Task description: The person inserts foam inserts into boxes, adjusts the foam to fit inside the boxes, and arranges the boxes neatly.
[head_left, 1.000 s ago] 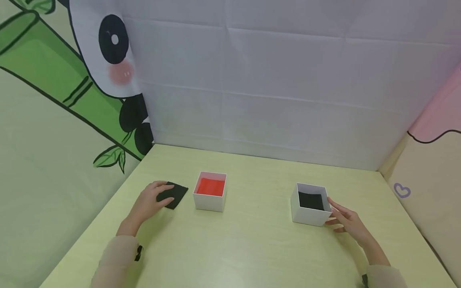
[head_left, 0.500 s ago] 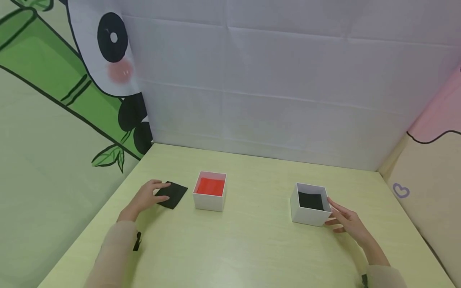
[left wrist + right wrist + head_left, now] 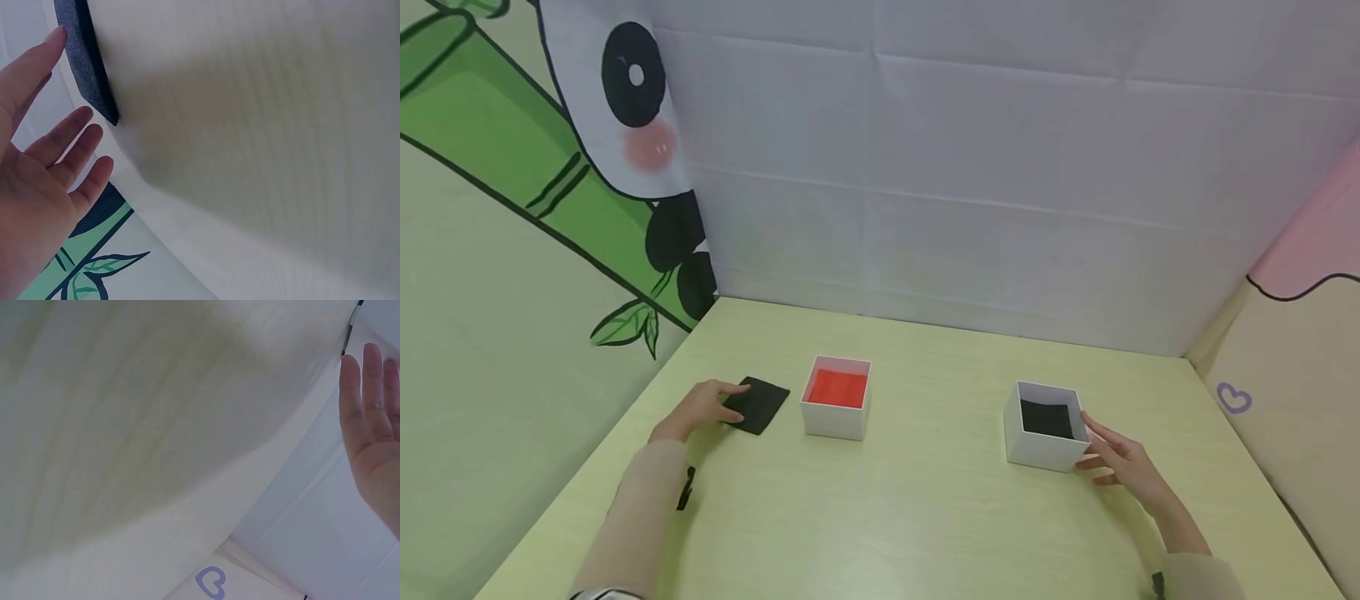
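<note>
At the left of the table lies a flat black square (image 3: 757,407), soft-looking like folded cloth. My left hand (image 3: 702,406) is at its left edge, thumb and fingers spread apart and relaxed. In the left wrist view, the thumb tip overlaps the edge of the dark square (image 3: 84,62), while the other fingers stay loosely bent with nothing in them. On the right, a white box (image 3: 1043,451) holds a black piece (image 3: 1047,418). My right hand (image 3: 1126,471) is beside that box, its extended fingertips right at the box's right side.
Between the black square and the right-hand box stands another white box (image 3: 835,422) with a red piece (image 3: 838,388) inside. A pale wooden table (image 3: 910,517) carries everything, and a white sheet (image 3: 940,167) hangs behind its far edge.
My left hand has drawn back to the left, uncovering more of the black square, which stays on the table. The right hand and both boxes look unmoved.
</note>
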A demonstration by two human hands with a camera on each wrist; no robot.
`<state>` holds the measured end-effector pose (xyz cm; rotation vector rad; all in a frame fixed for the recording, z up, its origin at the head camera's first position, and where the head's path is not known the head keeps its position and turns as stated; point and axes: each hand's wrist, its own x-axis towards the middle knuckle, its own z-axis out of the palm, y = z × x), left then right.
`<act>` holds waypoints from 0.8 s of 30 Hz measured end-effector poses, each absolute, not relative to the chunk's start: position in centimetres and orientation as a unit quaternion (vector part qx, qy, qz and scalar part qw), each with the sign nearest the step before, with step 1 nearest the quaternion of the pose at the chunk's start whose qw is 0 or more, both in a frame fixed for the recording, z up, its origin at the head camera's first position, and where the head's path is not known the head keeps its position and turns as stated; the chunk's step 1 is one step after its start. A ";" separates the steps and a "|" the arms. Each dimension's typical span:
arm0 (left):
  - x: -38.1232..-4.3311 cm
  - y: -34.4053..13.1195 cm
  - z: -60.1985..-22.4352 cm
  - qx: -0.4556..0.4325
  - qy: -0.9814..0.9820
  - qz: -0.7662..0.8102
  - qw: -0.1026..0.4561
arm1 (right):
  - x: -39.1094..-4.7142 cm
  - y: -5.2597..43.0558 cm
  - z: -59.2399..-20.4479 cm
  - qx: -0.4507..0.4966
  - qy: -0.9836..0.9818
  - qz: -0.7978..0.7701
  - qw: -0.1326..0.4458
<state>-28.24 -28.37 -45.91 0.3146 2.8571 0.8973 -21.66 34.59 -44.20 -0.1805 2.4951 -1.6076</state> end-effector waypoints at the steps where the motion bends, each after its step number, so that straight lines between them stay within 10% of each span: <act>1: -28.3 -28.4 -45.9 0.102 0.947 0.298 0.066 | -21.7 34.6 -44.2 -0.063 0.836 -0.539 0.084; 24: -28.6 -27.8 -46.3 0.081 0.949 0.301 0.049 | -21.7 34.8 -44.4 -0.070 0.831 -0.545 0.086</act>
